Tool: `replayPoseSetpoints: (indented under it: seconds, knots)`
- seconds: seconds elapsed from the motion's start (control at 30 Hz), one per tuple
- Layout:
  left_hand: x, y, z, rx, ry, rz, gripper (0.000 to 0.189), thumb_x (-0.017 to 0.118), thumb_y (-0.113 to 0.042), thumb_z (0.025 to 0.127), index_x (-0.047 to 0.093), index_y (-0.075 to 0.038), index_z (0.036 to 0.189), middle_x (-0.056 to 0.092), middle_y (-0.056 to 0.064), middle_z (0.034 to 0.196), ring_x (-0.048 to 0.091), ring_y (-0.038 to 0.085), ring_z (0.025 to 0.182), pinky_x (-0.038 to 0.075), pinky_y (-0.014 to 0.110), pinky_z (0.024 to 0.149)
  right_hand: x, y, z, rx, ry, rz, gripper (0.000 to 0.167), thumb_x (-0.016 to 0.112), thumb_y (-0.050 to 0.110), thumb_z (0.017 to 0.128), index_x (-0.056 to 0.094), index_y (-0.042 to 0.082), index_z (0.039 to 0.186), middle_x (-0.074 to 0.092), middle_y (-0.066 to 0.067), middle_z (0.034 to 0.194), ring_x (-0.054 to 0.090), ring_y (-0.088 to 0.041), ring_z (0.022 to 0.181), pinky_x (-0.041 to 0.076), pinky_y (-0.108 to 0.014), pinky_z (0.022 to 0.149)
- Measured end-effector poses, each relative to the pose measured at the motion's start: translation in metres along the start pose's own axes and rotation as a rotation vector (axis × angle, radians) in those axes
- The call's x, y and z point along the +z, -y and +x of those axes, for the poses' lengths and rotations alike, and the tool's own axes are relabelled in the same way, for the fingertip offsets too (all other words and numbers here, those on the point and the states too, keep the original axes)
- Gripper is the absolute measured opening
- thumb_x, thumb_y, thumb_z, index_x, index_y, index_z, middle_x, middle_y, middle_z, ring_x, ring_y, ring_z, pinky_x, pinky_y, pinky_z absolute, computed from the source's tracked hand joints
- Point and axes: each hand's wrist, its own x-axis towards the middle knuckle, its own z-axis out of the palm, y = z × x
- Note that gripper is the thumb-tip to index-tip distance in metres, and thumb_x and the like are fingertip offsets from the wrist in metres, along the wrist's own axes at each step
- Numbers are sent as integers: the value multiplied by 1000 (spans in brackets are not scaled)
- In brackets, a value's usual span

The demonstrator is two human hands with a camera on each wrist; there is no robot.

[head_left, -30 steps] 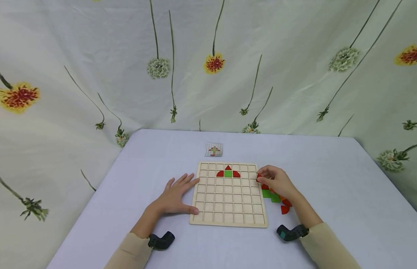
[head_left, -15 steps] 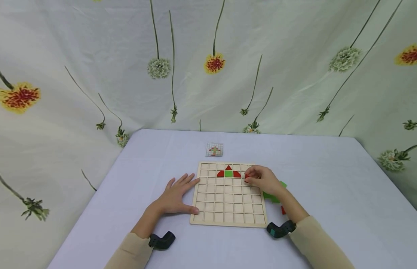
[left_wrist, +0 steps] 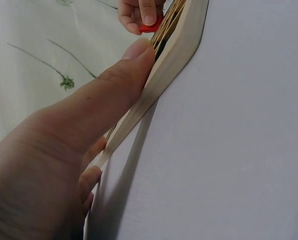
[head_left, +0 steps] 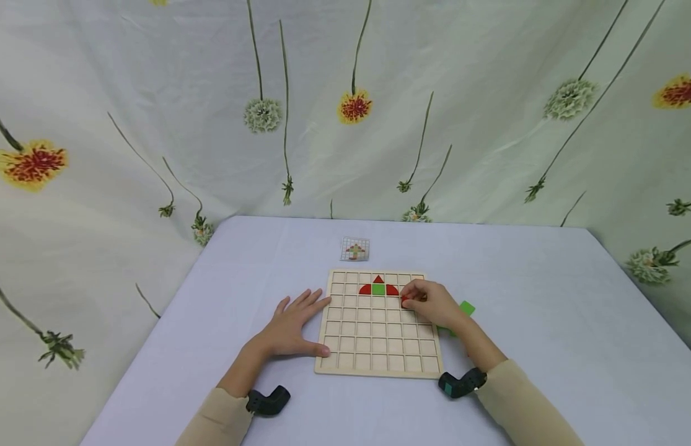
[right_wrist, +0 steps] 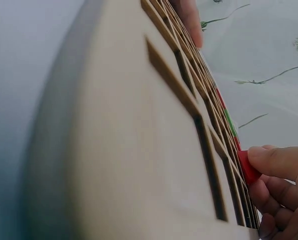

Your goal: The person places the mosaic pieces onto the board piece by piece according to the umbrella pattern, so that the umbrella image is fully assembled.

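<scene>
A pale wooden grid board (head_left: 363, 361) lies on the table. Near its far side sit a red triangle (head_left: 378, 279), a green square (head_left: 378, 289) below it, and a red rounded piece (head_left: 365, 289) and a second red rounded piece (head_left: 391, 290) on either side of the square. My right hand (head_left: 437, 305) pinches another red piece (right_wrist: 249, 167) between thumb and fingers, over the board's right part; its exact shape is mostly covered. With fingers spread, my left hand (head_left: 292, 325) rests on the board's left edge, thumb near the front corner.
Green pieces (head_left: 466, 308) lie right of the board, partly hidden under the right forearm. Beyond the board's far edge is a small pattern card (head_left: 355, 249) with a coloured figure on a grid. A flower-printed cloth (head_left: 462, 124) hangs behind the white table.
My right hand has carried the red piece leftward from the board's right edge onto the grid, then slightly nearer and left. The left hand has stayed in place.
</scene>
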Motion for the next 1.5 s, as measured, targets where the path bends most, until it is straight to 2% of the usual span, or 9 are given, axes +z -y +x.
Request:
replayPoseSetpoints:
  seconds: [0.4,0.77,1.1,1.37,1.5]
  knots:
    - [0,-1,-1,6,-11,-3,106,72,-72,66,38,-18,151,25,9,159,13,32,148,4,64,111,0,0,-3,-21,-37,-45,12,71,8,89,72,7,101,60,1,88,54,-17,80,46,-32,73]
    - [0,0,0,4,-7,-1,106,71,-72,67,37,-18,152,24,9,160,12,32,148,3,64,111,-3,1,-2,6,-20,-94,20,71,12,90,73,6,108,60,0,91,51,-16,79,43,-31,69]
    - [-1,0,0,8,-11,-6,105,72,-71,67,37,-19,152,24,9,160,12,32,148,3,64,111,-25,-2,-10,27,-39,-68,20,70,12,91,71,2,108,63,-4,94,57,-20,84,49,-33,69]
    - [0,0,0,8,-7,-7,106,72,-71,67,37,-18,152,24,9,160,12,32,148,3,64,111,-44,-9,-19,142,-59,-76,23,68,15,92,69,3,112,63,-7,95,55,-23,87,50,-30,66]
    - [0,0,0,6,-4,-6,106,72,-71,67,37,-18,152,24,9,160,12,32,148,3,64,111,-54,-16,-24,150,-76,-101,23,67,14,92,69,2,112,63,-8,95,55,-24,87,51,-29,66]
